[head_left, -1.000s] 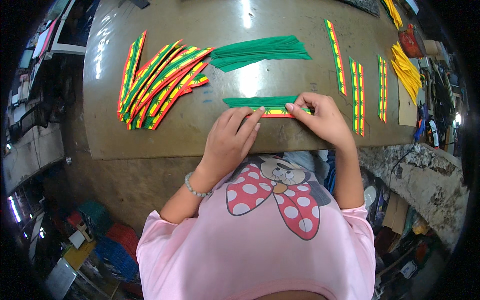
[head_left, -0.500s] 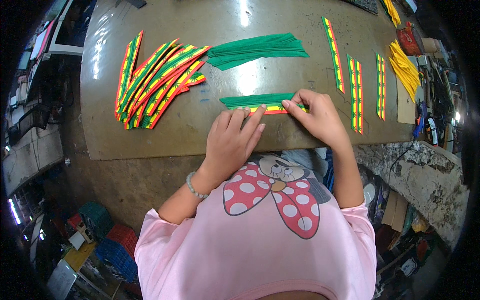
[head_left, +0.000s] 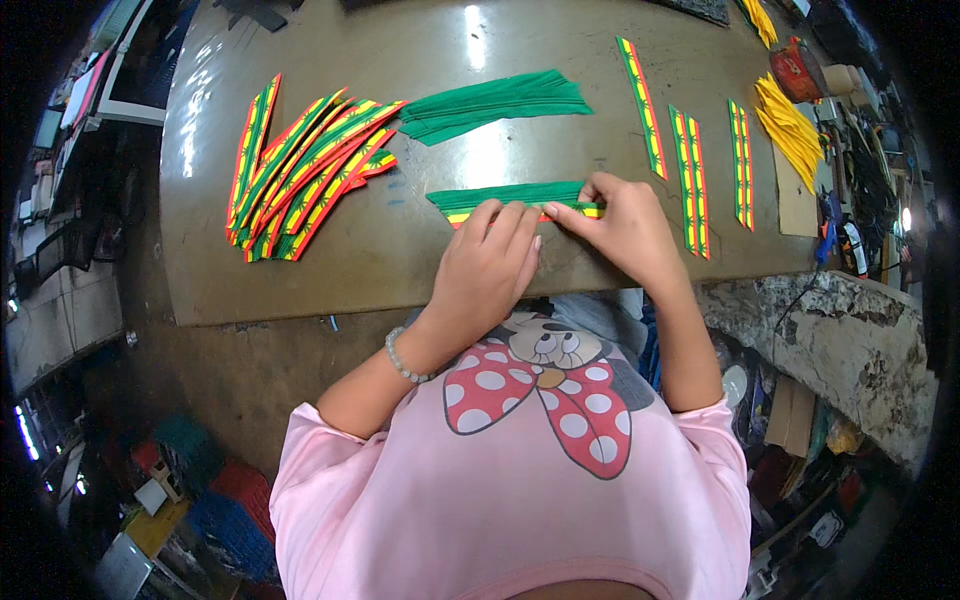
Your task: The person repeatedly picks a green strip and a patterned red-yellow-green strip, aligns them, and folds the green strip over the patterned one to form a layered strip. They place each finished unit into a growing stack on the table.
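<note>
While left hand (head_left: pixel 485 257) touches strip (head_left: pixel 458 217), right hand (head_left: pixel 625 228) pinches.

The brown table (head_left: pixel 330 290) spans 12 o'clock, with white glare (head_left: pixel 474 35) on top. Brown floor (head_left: pixel 200 370) shows toward 8, past it stacked crates (head_left: pixel 220 520). A tube light (head_left: pixel 26 433) glows between 8 and 9. Toward 3 stand a stained, flaking wall (head_left: pixel 830 340) and a bright light (head_left: pixel 906 218).

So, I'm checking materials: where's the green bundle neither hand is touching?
In the head view, the green bundle lies upper centre, right of the patterned pile, beyond the left hand.
</note>
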Motion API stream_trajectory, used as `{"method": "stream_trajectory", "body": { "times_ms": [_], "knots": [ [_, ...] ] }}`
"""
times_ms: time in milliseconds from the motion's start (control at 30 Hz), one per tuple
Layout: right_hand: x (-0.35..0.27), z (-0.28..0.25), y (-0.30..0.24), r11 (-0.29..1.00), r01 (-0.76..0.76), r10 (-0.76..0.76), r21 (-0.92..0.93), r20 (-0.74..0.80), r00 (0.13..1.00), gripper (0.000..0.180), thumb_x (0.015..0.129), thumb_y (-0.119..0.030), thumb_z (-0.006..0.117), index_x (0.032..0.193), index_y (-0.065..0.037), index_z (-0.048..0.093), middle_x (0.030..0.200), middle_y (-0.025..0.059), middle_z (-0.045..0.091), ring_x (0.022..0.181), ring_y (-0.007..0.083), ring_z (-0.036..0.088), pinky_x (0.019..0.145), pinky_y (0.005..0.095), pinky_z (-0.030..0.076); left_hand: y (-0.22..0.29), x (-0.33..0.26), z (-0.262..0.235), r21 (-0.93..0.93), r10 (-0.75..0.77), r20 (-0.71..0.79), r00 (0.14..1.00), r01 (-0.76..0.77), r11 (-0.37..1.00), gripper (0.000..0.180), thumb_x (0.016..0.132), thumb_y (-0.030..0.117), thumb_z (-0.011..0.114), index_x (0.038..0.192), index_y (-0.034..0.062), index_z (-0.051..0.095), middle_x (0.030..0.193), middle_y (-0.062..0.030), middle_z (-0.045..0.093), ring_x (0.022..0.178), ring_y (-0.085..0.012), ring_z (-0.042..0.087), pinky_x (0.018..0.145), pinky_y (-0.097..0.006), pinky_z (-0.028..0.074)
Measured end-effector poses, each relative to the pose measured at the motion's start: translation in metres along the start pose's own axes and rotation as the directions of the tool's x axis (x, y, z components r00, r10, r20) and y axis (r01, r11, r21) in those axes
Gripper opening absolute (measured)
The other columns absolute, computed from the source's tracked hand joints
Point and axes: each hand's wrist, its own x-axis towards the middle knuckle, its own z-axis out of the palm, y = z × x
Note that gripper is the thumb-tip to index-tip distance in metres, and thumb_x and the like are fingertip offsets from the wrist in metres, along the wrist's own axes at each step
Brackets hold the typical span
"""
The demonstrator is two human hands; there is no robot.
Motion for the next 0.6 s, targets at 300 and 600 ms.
{"method": "stream_trajectory", "body": {
  "times_ms": [300, 600],
  "knots": [
    [0.002, -0.008, 0.022, 0.965, -0.063, 0.041, 0.255, 0.093, 0.995, 0.033, 0.088, -0.029, 0.072, 0.082, 0.003, 0.066, 0.069, 0.0199, 0.063, 0.058, 0.0256, 0.060, 0.057, 0.0387, 0.045, 0.000, -0.009, -0.001, 0.045, 0.000, 0.048, 0.999, -0.002, 0.999, 0.046, 0.094, 0.023, 0.062, 0.135, 0.0010, 0.056, 0.116, -0.0142, 0.062, 0.105, -0.0287, 0.055, 0.093, -0.039, 0.046],
    [0.004, -0.007, 0.017, 0.972, -0.105, 0.087, 0.211, 0.094, 0.992, 0.033, 0.085, -0.029, 0.073, 0.081, 0.003, 0.066, 0.070, 0.0215, 0.064, 0.061, 0.0335, 0.062, 0.057, 0.0410, 0.046, 0.005, -0.004, -0.005, 0.105, -0.031, 0.071, 0.997, 0.023, 0.994, 0.044, 0.094, 0.024, 0.063, 0.135, 0.0074, 0.058, 0.116, -0.0127, 0.061, 0.101, -0.0275, 0.054, 0.089, -0.038, 0.046]
  ]
}}
